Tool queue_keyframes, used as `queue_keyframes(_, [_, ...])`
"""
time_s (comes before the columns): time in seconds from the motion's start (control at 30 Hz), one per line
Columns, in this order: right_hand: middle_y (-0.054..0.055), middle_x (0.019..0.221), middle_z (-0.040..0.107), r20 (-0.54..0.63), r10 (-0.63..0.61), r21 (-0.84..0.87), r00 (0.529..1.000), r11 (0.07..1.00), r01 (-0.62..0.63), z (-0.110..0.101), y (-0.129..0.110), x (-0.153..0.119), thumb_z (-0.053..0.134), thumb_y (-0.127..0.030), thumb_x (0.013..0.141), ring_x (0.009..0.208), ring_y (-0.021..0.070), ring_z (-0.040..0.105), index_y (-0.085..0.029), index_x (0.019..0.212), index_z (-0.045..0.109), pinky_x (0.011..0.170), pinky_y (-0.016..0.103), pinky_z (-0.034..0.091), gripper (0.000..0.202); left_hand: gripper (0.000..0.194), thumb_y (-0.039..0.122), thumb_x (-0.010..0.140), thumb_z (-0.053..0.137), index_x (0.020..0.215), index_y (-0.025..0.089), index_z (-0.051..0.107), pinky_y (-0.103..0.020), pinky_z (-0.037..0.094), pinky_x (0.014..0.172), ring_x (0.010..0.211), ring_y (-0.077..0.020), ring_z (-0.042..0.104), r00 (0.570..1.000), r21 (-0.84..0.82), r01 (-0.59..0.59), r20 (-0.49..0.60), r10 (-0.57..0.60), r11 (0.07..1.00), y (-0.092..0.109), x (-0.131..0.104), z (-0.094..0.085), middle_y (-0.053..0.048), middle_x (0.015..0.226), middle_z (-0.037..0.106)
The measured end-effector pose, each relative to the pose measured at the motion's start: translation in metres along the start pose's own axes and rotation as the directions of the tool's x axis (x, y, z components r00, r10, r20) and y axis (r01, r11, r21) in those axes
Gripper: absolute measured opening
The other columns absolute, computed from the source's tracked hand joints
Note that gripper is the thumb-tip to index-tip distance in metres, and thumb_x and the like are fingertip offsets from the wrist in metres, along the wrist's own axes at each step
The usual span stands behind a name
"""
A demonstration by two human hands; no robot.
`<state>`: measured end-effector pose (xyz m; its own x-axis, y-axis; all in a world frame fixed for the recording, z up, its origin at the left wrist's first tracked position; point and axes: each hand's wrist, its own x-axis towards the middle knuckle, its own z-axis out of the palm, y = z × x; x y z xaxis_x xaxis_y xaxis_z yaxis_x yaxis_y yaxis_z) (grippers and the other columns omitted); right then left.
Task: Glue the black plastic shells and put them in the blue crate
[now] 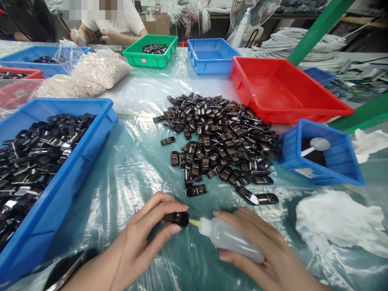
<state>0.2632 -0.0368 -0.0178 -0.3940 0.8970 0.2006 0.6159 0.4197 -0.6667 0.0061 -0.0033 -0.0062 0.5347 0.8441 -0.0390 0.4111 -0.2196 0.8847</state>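
Observation:
Between the thumb and fingers of my left hand [151,234] is a small glossy black plastic casing [178,218], its rounded end pointing right. My right hand [260,246] is wrapped round a translucent squeeze bottle [233,239] with a white cap and a thin yellowish nozzle [194,222]. The nozzle's tip is at the rounded end of the casing; whether it touches or goes in, I cannot tell. Just beyond both hands lies a heap of similar dark casings [218,141] on the plastic-covered green table [136,169].
At left a blue tray [100,133] holds many black pieces. A red tray [273,85] and a small blue bin [345,161] with a white scoop stand right, near crumpled white cloth [339,222]. Across the table sits a person [115,28] behind a green tray [169,52].

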Motion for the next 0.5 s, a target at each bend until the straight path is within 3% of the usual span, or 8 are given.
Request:
queue_keyframes(0.27, [0.002, 0.095, 0.067, 0.010, 0.008, -0.002, 1.000, 1.000, -0.008, -0.0012, -0.0002, -0.0018, 0.063, -0.034, 0.088, 0.084, 0.0200, 0.065, -0.031, 0.126, 0.051, 0.071, 0.032, 0.056, 0.039, 0.030, 0.015, 0.098, 0.045, 0.119, 0.034, 0.050, -0.028, 0.047, 0.082, 0.103, -0.0200, 0.055, 1.000, 0.000, -0.004, 0.008, 0.004, 1.000, 0.0003, 0.0003, -0.0008, -0.002, 0.112, 0.051])
queue_keyframes(0.43, [0.002, 0.090, 0.066, 0.017, -0.007, 0.003, 1.000, 1.000, 0.007, -0.0031, 0.0016, 0.0007, 0.065, -0.035, 0.087, 0.078, 0.0195, 0.065, -0.030, 0.125, 0.054, 0.067, 0.031, 0.056, 0.040, 0.034, 0.015, 0.099, 0.043, 0.123, 0.039, 0.046, -0.028, 0.043, 0.089, 0.108, -0.0185, 0.052, 0.996, 0.006, 0.035, 0.083, -0.035, 0.999, 0.0022, 0.0004, -0.0040, 0.000, 0.116, 0.049])
queue_keyframes(0.5, [0.002, 0.090, 0.067, 0.000, 0.006, -0.020, 1.000, 1.000, -0.006, -0.0040, 0.0020, 0.0009, 0.065, -0.034, 0.087, 0.079, 0.0198, 0.065, -0.031, 0.125, 0.055, 0.066, 0.031, 0.056, 0.040, 0.032, 0.017, 0.100, 0.042, 0.123, 0.039, 0.046, -0.029, 0.043, 0.089, 0.109, -0.0192, 0.051, 0.998, -0.011, 0.041, 0.057, -0.041, 0.999, 0.0020, 0.0008, -0.0041, 0.000, 0.116, 0.050])
